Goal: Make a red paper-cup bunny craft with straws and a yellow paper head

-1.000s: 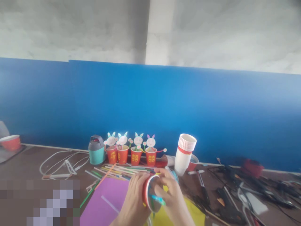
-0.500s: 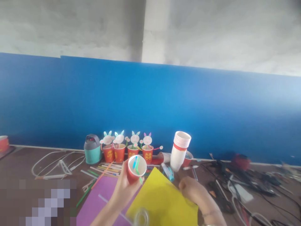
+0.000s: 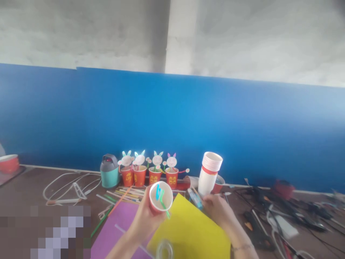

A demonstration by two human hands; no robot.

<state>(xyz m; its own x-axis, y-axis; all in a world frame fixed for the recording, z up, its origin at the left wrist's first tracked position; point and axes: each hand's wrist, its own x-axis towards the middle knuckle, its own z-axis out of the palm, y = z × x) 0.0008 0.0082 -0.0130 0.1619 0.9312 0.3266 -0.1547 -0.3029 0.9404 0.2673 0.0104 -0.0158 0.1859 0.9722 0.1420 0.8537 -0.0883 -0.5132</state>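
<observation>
My left hand point(image 3: 147, 220) holds a red paper cup point(image 3: 161, 197) tilted toward me, with a blue and a green straw piece stuck inside it. My right hand point(image 3: 217, 209) reaches to the right of the cup, its fingers at a small teal object point(image 3: 194, 198) on the table; whether it grips it I cannot tell. A yellow sheet point(image 3: 192, 232) lies under both hands, beside a purple sheet point(image 3: 118, 232). A roll of clear tape point(image 3: 164, 249) sits at the bottom edge.
Several red cups with paper bunnies point(image 3: 151, 171) line the blue wall. A stack of paper cups point(image 3: 210, 173), a teal container point(image 3: 110, 171), loose straws point(image 3: 126, 194), white cables point(image 3: 67, 185) and dark tools with cords point(image 3: 283, 216) crowd the brown table.
A second ago both hands worked on the cup. My right hand let go and moved right to the teal object; my left hand lifted the cup, its mouth turned toward me.
</observation>
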